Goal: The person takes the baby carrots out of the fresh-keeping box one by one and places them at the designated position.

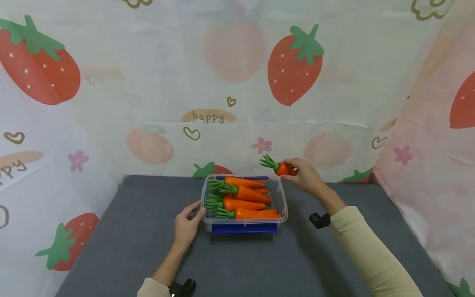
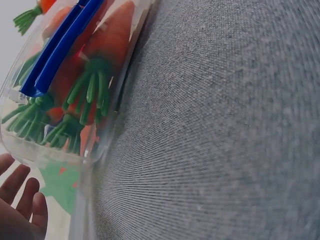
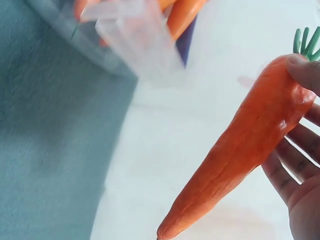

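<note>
Your right hand (image 1: pixel 305 175) pinches a carrot (image 1: pixel 283 169) by its leafy end, thumb on one side and fingers spread along the other, above the far right corner of the box (image 1: pixel 245 221); that grip probably keeps the long taper free. Your left hand (image 1: pixel 186 227) is relaxed, fingers loosely parted at the box's left side, seemingly touching it, perhaps to steady it. Inside the box, the other carrots (image 1: pixel 246 205) lie with leaves left and tips right, likely so they stack neatly. A blue latch (image 1: pixel 244 228) hangs on the box's front; the desk (image 1: pixel 148 239) spreads beneath it, and a printed cloth (image 1: pixel 167 82) hangs behind.

The right wrist view shows you the carrot's whole length, mostly hidden from the head view by your fingers. The left wrist view shows lower carrots through the box's clear wall.
</note>
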A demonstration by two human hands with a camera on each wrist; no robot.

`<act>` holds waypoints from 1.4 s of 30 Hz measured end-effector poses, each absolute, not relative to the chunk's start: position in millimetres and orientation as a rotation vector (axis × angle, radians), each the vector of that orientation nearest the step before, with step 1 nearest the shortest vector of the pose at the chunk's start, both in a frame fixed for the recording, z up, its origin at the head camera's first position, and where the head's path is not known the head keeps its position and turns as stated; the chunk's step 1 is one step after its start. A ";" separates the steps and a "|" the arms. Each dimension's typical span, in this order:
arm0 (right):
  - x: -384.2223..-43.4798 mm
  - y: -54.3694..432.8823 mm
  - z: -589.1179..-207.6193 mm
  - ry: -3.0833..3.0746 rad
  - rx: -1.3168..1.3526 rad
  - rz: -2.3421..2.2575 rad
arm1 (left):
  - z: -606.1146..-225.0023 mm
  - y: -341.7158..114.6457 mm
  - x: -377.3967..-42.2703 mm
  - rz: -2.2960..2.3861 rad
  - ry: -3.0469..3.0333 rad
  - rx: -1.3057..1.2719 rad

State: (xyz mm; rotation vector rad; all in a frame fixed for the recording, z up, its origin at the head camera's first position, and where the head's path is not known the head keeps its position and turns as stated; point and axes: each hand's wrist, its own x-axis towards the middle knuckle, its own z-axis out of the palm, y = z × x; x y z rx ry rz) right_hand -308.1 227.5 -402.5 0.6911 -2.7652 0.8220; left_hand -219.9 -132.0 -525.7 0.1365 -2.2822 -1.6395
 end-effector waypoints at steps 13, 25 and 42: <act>-325.6 256.1 -424.5 -2.776 0.625 0.764 | -525.1 -135.4 -220.9 -1.669 -2.278 0.119; -329.3 272.2 -453.2 -2.874 0.526 0.742 | -526.3 -134.3 -219.7 -1.664 -2.257 0.130; -326.7 292.1 -494.3 -2.978 0.402 0.634 | -521.4 -131.2 -214.7 -1.693 -2.248 0.105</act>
